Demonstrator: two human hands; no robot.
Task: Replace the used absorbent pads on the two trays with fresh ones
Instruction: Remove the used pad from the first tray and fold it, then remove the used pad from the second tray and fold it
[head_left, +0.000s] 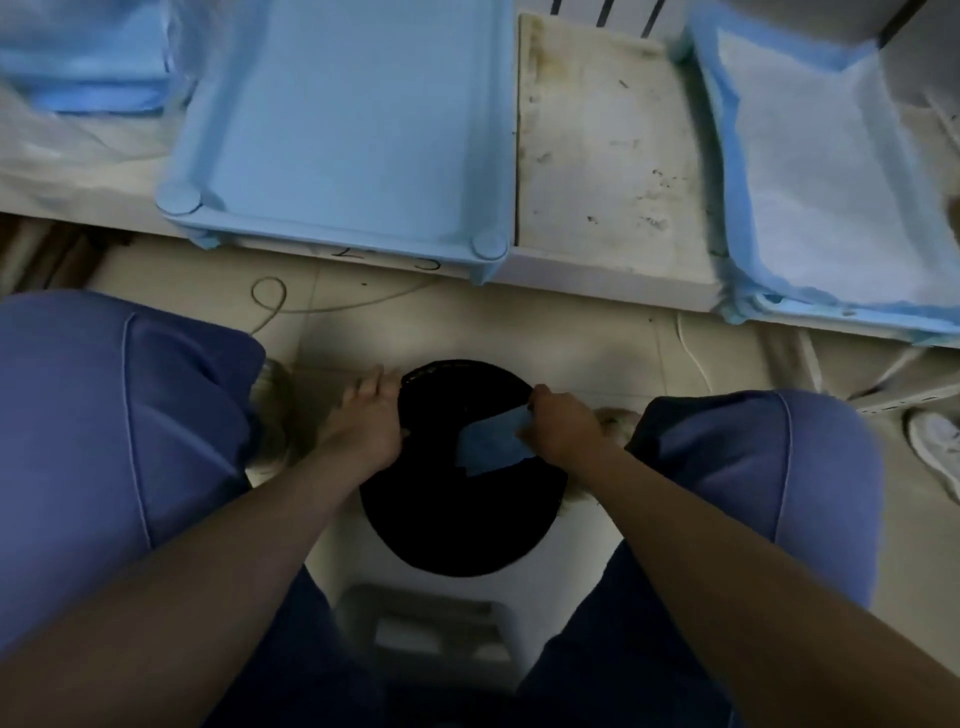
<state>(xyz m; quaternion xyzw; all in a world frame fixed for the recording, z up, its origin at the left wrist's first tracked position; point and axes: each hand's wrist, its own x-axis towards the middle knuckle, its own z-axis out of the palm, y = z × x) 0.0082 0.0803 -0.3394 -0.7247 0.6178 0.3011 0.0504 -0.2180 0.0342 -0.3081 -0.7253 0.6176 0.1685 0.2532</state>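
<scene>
A black-lined bin (457, 519) stands on the floor between my knees. My left hand (369, 415) rests on its left rim with the fingers laid over the edge. My right hand (558, 423) grips a crumpled blue pad (491, 447) and holds it inside the bin's mouth. On the low platform ahead, a light blue tray (343, 119) lies bare, with no pad in it. Further right a second blue tray (883, 317) carries a white pad with blue edges (826, 171).
A stained white board (602, 156) lies between the two trays. A stack of blue pads in plastic (88, 57) sits at the far left. Thin cords (280, 304) trail on the tiled floor. Someone's white shoe (935, 447) is at the right edge. A white stool (431, 623) is under me.
</scene>
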